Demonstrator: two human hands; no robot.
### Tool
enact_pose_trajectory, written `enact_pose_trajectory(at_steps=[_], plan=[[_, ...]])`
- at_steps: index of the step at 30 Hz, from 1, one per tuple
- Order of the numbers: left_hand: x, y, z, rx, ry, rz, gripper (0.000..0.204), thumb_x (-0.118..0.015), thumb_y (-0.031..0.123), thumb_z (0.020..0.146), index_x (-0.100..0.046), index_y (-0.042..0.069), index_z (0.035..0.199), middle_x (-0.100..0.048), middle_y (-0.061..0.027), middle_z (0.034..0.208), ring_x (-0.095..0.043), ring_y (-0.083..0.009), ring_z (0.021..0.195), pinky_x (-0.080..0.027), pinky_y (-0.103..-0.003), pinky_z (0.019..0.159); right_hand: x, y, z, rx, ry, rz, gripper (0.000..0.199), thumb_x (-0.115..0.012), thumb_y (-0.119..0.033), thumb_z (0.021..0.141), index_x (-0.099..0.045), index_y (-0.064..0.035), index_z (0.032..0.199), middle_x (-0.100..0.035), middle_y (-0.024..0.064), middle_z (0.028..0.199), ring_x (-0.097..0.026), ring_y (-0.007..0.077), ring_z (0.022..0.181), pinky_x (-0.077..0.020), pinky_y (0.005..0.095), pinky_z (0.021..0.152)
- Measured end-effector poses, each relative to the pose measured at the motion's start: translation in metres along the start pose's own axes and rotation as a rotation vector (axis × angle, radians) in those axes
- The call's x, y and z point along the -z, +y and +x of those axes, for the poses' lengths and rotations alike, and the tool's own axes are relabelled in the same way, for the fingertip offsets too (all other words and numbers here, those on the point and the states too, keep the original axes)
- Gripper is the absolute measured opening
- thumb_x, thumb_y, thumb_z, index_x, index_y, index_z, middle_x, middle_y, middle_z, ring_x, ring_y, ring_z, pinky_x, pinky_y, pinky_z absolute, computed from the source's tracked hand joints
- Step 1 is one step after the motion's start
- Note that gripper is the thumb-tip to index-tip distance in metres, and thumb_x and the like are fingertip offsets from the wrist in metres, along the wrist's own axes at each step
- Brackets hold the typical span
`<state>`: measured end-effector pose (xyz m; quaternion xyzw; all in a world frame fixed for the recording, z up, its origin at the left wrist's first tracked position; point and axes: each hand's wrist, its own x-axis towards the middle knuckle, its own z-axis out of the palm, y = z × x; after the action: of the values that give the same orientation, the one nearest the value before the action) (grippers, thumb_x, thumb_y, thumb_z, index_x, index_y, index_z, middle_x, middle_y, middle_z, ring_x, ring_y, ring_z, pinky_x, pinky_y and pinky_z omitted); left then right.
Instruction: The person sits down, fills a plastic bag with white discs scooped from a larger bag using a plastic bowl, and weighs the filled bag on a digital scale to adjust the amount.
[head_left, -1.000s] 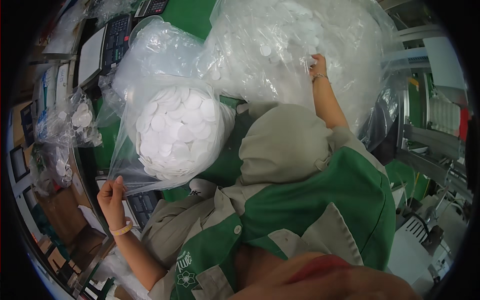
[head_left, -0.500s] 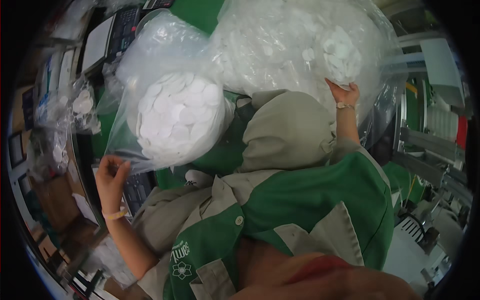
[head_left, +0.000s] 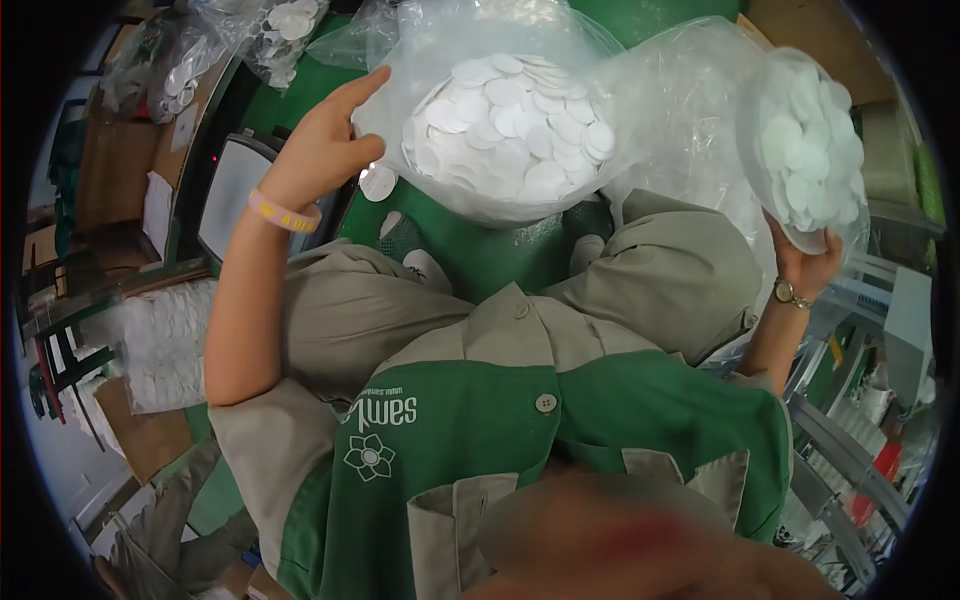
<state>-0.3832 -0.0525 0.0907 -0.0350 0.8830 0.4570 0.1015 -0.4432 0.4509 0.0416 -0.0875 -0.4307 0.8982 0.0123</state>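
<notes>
Translucent plastic fills the right hand (head_left: 806,264), which holds the lower edge of a rounded translucent plastic bowl (head_left: 758,165) heaped with thin white round discs (head_left: 797,140). The left hand (head_left: 325,148) is at the left rim of a soft clear plastic bag (head_left: 490,208), thumb and index finger spread; whether it grips film cannot be told. The bag, also disc-filled, sits ahead of the knees, between the hands. Judged light, the bowl wants support underneath; its loose discs could slide over the rim. The bag appears limp and slippery, best taken by its edge. Rightward room looks tight: rumpled clear film (head_left: 680,110) lies between bag and bowl, grey metal rails (head_left: 822,490) nearer the body.
</notes>
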Motion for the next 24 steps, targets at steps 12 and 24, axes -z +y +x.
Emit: enact_pose_trajectory(at_steps=[12,24], plan=[[-0.013,0.008,0.011,0.005,-0.036,-0.25,0.075,-0.049,0.0,0.062,-0.024,-0.001,0.133,-0.051,-0.0034,0.061,-0.044,-0.0075,0.048,-0.038,-0.02,0.047,-0.139,0.056,0.021,-0.002,-0.62,-0.455,0.067,-0.055,-0.016,0.073,-0.024,-0.0076,0.132,-0.048,0.0097,0.113,-0.048,0.0192,0.099,-0.0392,0.0359,0.086],[-0.008,-0.011,0.02,-0.011,-0.097,-0.256,0.08,-0.052,0.004,0.06,-0.019,-0.006,0.133,-0.05,-0.0053,0.061,-0.046,-0.0103,0.05,-0.039,-0.023,0.048,-0.191,0.066,-0.007,1.225,-1.103,-1.326,0.088,-0.079,-0.017,0.05,-0.032,-0.015,0.124,-0.036,0.0225,0.122,-0.039,0.0365,0.111,-0.037,0.0442,0.088]])
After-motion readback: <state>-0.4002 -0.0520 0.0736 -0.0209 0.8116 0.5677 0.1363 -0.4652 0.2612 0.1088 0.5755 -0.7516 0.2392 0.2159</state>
